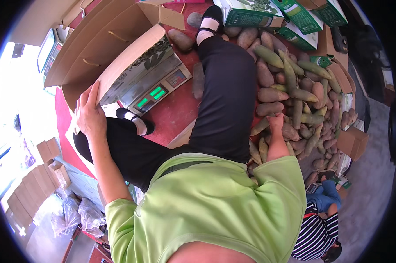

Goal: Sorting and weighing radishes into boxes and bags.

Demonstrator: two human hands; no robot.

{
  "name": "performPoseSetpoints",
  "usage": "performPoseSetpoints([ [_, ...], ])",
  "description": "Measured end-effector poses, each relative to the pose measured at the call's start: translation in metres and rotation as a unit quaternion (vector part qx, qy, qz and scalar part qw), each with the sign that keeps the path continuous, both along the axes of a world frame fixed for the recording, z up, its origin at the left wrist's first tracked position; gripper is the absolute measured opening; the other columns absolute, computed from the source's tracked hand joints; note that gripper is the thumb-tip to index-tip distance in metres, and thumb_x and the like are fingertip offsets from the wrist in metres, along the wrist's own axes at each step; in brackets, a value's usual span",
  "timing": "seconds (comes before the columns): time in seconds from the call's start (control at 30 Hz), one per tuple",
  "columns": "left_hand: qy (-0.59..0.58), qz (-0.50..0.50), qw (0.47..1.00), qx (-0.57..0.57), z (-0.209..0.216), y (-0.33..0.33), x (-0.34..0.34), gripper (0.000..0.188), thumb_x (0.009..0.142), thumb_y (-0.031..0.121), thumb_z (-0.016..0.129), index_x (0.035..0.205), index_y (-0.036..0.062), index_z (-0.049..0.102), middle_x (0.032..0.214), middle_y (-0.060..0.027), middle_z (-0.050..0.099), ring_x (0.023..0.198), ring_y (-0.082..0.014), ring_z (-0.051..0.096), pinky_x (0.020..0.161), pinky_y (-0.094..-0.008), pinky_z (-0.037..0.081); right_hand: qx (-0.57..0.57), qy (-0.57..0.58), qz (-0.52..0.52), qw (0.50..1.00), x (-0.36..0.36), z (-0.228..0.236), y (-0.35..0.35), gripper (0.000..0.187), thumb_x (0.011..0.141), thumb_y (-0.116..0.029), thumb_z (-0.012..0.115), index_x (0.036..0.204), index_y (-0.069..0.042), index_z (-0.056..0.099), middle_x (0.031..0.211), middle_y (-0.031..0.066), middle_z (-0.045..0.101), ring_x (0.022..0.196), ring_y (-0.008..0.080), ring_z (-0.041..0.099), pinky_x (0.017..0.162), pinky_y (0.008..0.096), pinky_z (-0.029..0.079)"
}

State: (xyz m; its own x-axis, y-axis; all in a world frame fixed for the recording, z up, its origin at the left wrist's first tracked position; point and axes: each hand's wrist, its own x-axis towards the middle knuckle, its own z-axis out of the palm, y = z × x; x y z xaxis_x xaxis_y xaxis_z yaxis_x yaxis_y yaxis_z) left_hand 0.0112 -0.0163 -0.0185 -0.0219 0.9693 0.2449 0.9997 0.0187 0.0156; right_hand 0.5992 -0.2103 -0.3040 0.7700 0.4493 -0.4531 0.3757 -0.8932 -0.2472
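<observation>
An open cardboard box point(106, 48) with rope handles and a printed side stands on a weighing scale point(155, 93) with a lit green display. My left hand point(90, 116) grips the box's near edge, its fingers laid over the rim. On the right lies a large heap of long root vegetables, some green point(268, 56), others reddish-brown point(270, 108). My right hand point(275, 121) is down at the near left side of this heap, its fingers bunched together. Whatever is in them, if anything, is too small to make out.
Green and white cartons point(294, 15) stand behind the heap. Open brown cartons point(352, 142) line its right side. A person in a striped shirt point(318, 232) is at the lower right. Plastic bags point(77, 215) and folded cardboard point(31, 188) lie on the left. My legs straddle the red floor covering point(176, 118).
</observation>
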Motion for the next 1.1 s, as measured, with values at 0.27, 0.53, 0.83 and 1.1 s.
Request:
performPoseSetpoints([
  [0.27,0.012,-0.007,1.000,0.001,0.004,-0.002,0.000,0.050,0.077,-0.002,0.057,0.119,0.0248,0.065,0.109,0.0030,0.064,0.102,-0.0198,0.060,0.085,-0.0362,0.047,0.003,0.056,0.067,0.996,-0.029,-0.003,0.010,0.057,0.065,-0.012,0.083,0.114,0.001,0.056,0.106,0.0148,0.064,0.095,0.0250,0.062,0.082,0.0346,0.049],
  [0.53,-0.010,-0.011,1.000,-0.017,0.008,-0.002,-0.003,0.048,0.077,-0.002,0.058,0.118,0.0227,0.064,0.112,0.0031,0.063,0.106,-0.0198,0.059,0.088,-0.0357,0.047,0.066,0.010,0.220,0.973,-0.068,0.061,0.040,0.052,0.063,-0.009,0.082,0.109,-0.004,0.058,0.089,0.0163,0.064,0.087,0.0273,0.063,0.079,0.0360,0.049],
  [0.83,-0.023,-0.012,0.999,-0.019,0.011,-0.002,-0.003,0.047,0.078,0.000,0.056,0.118,0.0236,0.064,0.111,0.0025,0.063,0.105,-0.0208,0.059,0.089,-0.0369,0.048,0.501,0.047,0.216,0.837,-0.098,0.238,0.191,0.041,0.074,-0.006,0.077,0.108,-0.002,0.055,0.098,0.0048,0.059,0.085,0.0123,0.055,0.074,0.0264,0.048],
  [1.1,-0.024,-0.011,0.999,-0.022,0.012,-0.005,-0.005,0.048,0.078,0.000,0.056,0.119,0.0228,0.063,0.111,0.0013,0.063,0.106,-0.0214,0.059,0.090,-0.0370,0.047,0.652,0.238,0.299,0.655,-0.212,0.363,0.285,0.043,0.078,-0.001,0.074,0.114,0.001,0.051,0.104,0.0079,0.058,0.090,0.0137,0.059,0.076,0.0256,0.050],
])
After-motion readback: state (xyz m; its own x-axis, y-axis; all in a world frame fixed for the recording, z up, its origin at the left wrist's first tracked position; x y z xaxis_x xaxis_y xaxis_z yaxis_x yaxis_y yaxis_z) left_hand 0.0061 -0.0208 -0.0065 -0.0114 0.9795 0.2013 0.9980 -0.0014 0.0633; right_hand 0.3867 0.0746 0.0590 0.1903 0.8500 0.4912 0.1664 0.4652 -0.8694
